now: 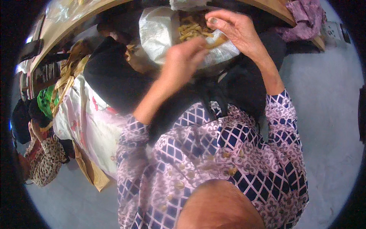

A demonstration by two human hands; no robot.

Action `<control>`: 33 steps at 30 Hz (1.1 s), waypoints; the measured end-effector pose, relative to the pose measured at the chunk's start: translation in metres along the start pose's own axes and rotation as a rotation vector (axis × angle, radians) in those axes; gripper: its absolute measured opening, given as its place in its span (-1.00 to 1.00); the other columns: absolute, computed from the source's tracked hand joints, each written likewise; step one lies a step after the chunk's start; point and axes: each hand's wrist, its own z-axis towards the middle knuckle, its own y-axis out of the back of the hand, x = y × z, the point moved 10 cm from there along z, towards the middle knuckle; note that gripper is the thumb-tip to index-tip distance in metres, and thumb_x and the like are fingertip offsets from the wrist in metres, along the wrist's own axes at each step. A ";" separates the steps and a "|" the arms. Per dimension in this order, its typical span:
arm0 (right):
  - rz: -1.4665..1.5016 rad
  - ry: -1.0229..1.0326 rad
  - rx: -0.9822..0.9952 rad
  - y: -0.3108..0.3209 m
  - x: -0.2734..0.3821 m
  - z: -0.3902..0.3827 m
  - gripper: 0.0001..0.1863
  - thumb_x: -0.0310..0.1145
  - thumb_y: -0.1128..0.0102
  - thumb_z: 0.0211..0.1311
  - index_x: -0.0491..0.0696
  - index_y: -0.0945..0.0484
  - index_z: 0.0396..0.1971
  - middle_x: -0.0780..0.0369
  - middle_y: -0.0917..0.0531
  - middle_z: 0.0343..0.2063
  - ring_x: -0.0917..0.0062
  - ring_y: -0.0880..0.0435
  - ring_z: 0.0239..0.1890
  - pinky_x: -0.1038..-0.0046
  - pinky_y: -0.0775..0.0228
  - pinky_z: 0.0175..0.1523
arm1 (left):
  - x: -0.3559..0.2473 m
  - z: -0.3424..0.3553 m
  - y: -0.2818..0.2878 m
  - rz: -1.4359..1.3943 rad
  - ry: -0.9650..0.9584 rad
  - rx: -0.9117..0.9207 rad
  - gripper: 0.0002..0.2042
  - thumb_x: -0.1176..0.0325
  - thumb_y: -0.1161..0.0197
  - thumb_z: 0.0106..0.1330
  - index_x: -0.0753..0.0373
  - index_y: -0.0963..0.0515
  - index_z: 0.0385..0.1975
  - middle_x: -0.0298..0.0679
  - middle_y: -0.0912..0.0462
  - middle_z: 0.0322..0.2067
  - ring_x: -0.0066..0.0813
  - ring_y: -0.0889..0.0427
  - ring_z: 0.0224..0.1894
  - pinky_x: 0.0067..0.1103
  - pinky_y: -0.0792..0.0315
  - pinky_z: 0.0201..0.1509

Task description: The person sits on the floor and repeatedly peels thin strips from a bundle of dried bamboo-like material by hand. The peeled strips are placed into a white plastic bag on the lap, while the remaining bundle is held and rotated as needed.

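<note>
A white woven sack (154,32) lies open at the top of the view, with yellowish, dried-looking strips (188,26) inside. My right hand (238,34) is over the sack's right side, thumb and fingers curled close together near a yellowish piece (219,41); what they grip is unclear. My left hand (183,57) is at the sack's front edge, just left of that piece, smeared by motion, so its fingers and anything in them cannot be made out.
A wooden table edge (268,9) arcs across the top, with purple cloth (303,19) at right. At left are a patterned white cloth (87,126), dried husk-like material (68,76), a green bag (45,99), brown paper (91,171) and another person's hands (36,131). Grey floor (320,114) shows at right.
</note>
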 end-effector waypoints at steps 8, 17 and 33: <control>0.383 -0.624 0.620 -0.081 -0.046 -0.081 -0.82 -0.38 -0.04 0.17 -0.17 -0.54 -0.49 0.40 -0.44 -0.72 0.78 -0.31 -0.74 0.67 -0.12 -0.66 | -0.030 -0.004 -0.006 -0.075 -0.114 0.310 -0.86 0.35 -0.26 0.05 0.27 -0.51 -0.52 -0.17 -0.48 -0.62 -0.36 -0.49 -0.59 -0.52 -0.35 -0.50; 0.526 -0.272 0.188 -0.041 0.030 -0.031 -0.60 -0.18 -0.18 0.11 -0.18 -0.50 -0.16 0.39 -0.55 -0.54 0.85 -0.34 -0.74 0.76 -0.13 -0.64 | 0.016 -0.022 -0.028 -1.042 0.535 0.406 -0.71 0.13 -0.02 0.29 0.24 -0.46 -0.48 -0.47 -0.37 -0.70 -0.81 -0.21 -0.74 -0.81 -0.03 -0.71; -0.318 0.076 -0.256 -0.024 0.039 -0.009 -0.73 -0.39 -0.21 -0.04 -0.04 -0.56 -0.25 0.15 -0.56 -0.42 0.30 -0.54 -0.37 0.42 -0.36 -0.26 | 0.060 -0.012 0.008 -0.819 0.529 -0.383 -0.84 0.30 -0.06 0.24 0.25 -0.51 -0.41 -0.41 -0.47 -0.69 -0.76 -0.34 -0.74 -0.79 -0.19 -0.72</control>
